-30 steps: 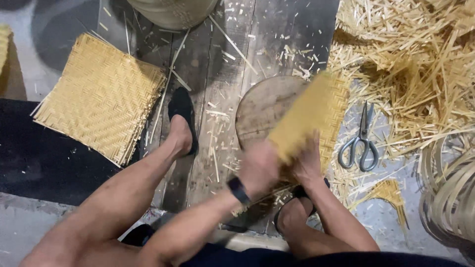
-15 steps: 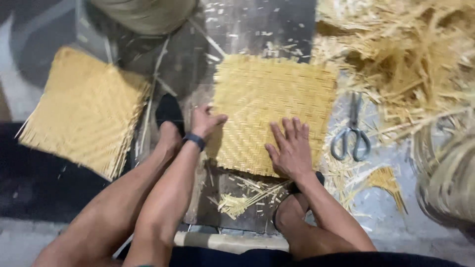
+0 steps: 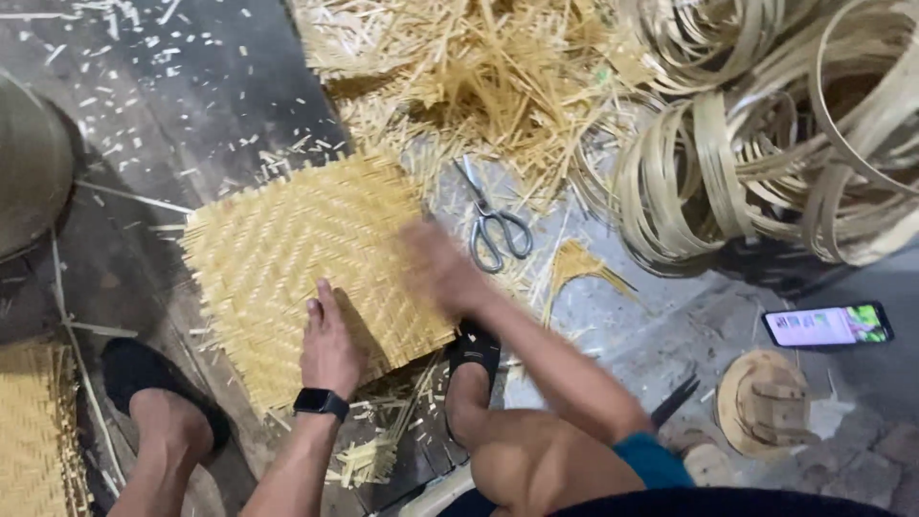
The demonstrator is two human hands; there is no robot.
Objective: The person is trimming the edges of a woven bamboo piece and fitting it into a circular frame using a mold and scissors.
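Woven mat (image 3: 287,258) flat on floor — both hands on it.
Left hand (image 3: 330,343) flat, fingers together, at mat's 6 o'clock; right hand (image 3: 442,268) blurred — spread undeterminable — at 3 o'clock, scissors (image 3: 493,228) just beside.

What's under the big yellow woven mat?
The woven mat lies on a dark plank floor strewn with straw bits. The left hand presses on top. Whatever lies beneath its middle is covered.
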